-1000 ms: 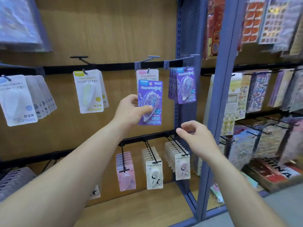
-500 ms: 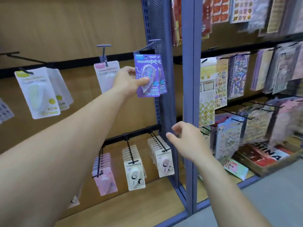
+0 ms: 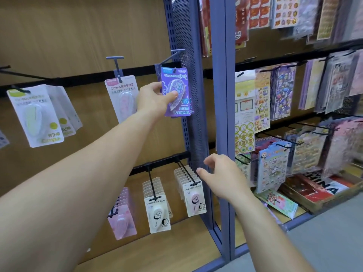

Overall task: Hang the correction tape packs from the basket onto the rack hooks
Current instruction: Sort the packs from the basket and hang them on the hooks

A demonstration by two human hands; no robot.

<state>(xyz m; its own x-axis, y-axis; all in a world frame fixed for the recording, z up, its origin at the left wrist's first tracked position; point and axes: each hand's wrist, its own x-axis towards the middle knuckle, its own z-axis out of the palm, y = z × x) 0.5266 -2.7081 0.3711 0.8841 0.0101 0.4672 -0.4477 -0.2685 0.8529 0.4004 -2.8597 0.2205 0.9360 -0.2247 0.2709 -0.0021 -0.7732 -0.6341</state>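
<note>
My left hand (image 3: 155, 99) pinches the purple pack (image 3: 177, 93) by its side, thumb on front, so its top hole can sit on the hook (image 3: 170, 55) at 12 o'clock, while my right hand (image 3: 222, 177) waits at 5 o'clock, fingers loose, holding nothing.

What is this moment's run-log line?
left hand: grips purple pack at upper hook | right hand: open, empty, low | status: pack not yet released

Sticker sheets (image 3: 282, 93) (right bay) above red book (image 3: 310, 190)
</note>
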